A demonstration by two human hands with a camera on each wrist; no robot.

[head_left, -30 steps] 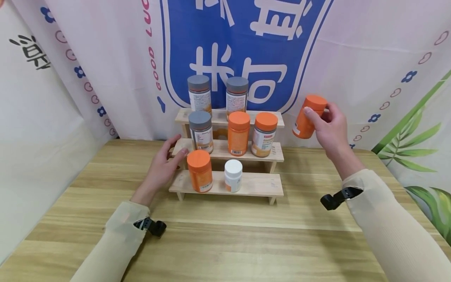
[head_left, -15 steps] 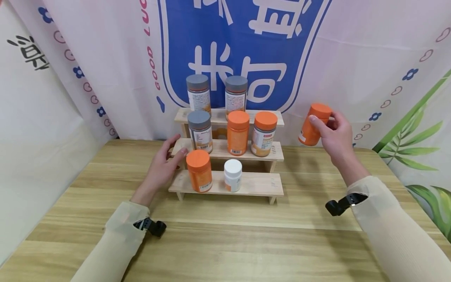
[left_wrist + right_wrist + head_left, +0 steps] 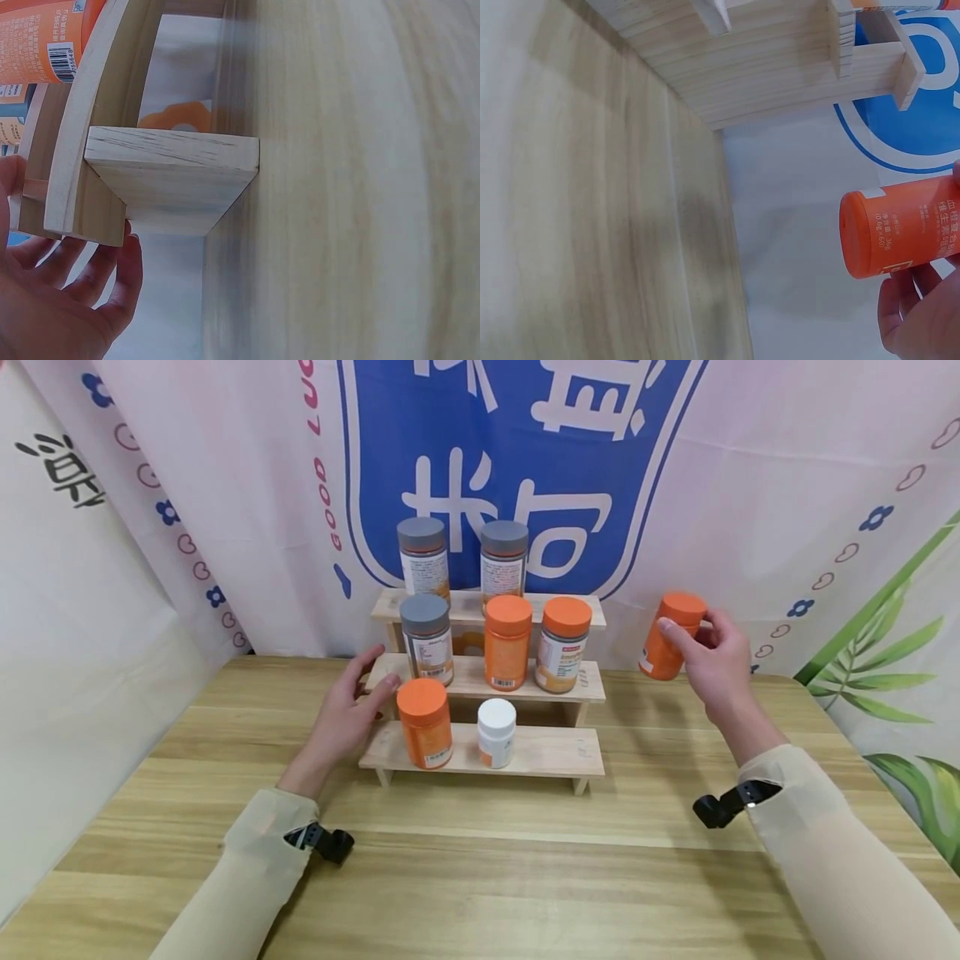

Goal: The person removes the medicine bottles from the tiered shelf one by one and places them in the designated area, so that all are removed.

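My right hand (image 3: pixel 716 656) grips an orange supplement bottle (image 3: pixel 667 639) with an orange lid, slightly tilted, in the air right of a three-tier wooden display stand (image 3: pixel 543 752). In the right wrist view the bottle's base (image 3: pixel 855 236) faces the camera. My left hand (image 3: pixel 341 718) holds the stand's left end, thumb at the middle tier and the other fingers behind it; the left wrist view has those fingers (image 3: pixel 127 277) curled at the board's end. On the lowest tier stand an orange bottle (image 3: pixel 425 727) and a small white bottle (image 3: pixel 497 735).
The middle tier bears a grey-lidded bottle (image 3: pixel 427 643), an orange bottle (image 3: pixel 507 647) and an orange-lidded, white-labelled bottle (image 3: pixel 562 647). Two grey-lidded bottles stand on top, one being the left bottle (image 3: pixel 423 560). A printed curtain (image 3: pixel 285 527) hangs behind the wooden table (image 3: pixel 480 885).
My right hand, with the orange bottle, has moved right and lower, mostly during the first half second. My left hand and the bottles on the stand stay put.
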